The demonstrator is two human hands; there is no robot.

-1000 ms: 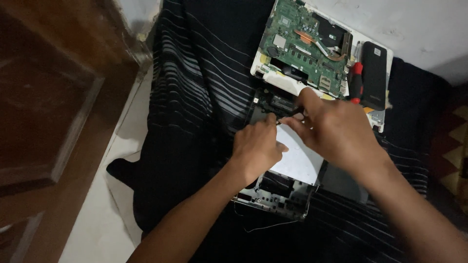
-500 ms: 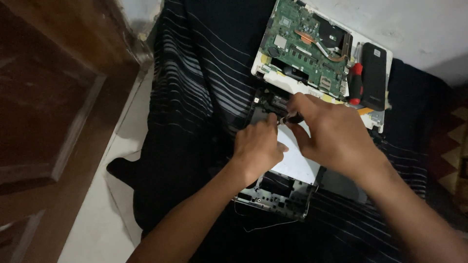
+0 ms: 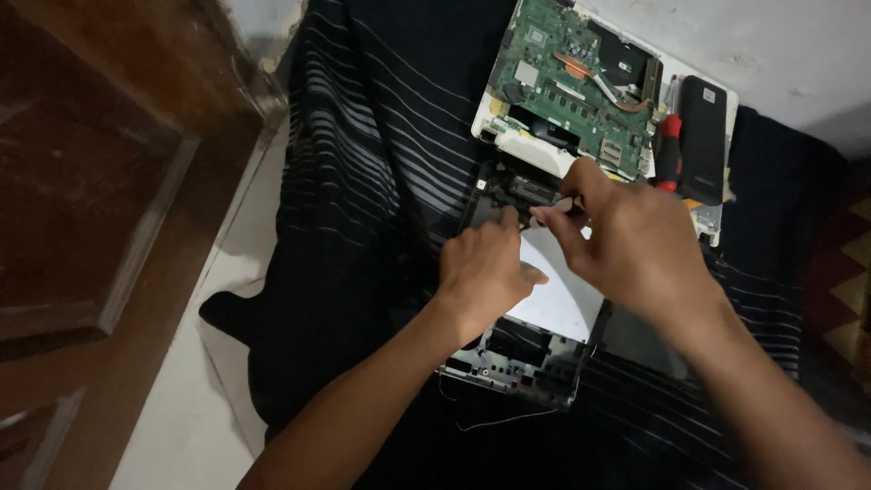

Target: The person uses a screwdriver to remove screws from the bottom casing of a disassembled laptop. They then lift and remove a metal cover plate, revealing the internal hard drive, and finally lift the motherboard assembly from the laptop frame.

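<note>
- Currently both hands on stripped laptop chassis (image 3: pixel 535 358), lying on striped black cloth (image 3: pixel 381 181).
- Left hand (image 3: pixel 485 272) curled, pressing white panel (image 3: pixel 562 295).
- Right hand (image 3: pixel 635 245) pinching small part at top edge; can't tell which.

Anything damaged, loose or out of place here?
No clear damage. A thin loose wire trails from the opened laptop base onto the striped cloth, and the green circuit board lies removed above both hands.
</note>
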